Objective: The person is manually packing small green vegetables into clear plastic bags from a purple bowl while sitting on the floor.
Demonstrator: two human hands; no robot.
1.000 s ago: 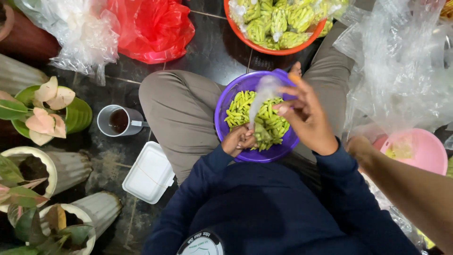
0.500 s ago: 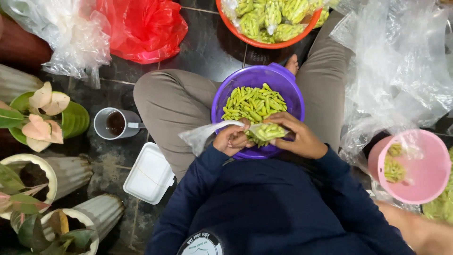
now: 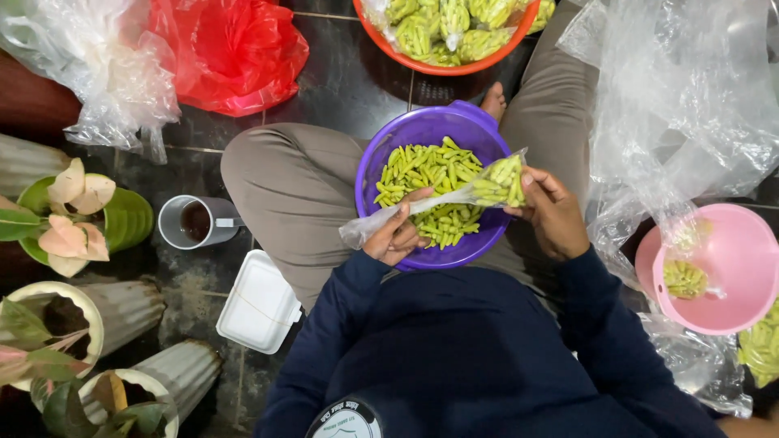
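Dark tiled floor (image 3: pixel 341 89), purple basin (image 3: pixel 422 134) of green pods in lap. Now stretched sideways over it: filled clear bag (image 3: pixel 487 185), right hand (image 3: pixel 556 212) gripping pod end, left hand (image 3: pixel 398 234) fingers pinching twisted neck, seemingly ready for tying.

Dark tiled floor (image 3: pixel 341 81); mug (image 3: pixel 191 221); white box (image 3: pixel 260 302)

orange basin (image 3: pixel 445 63) cropped at top, pink bowl (image 3: pixel 734 280) cut right
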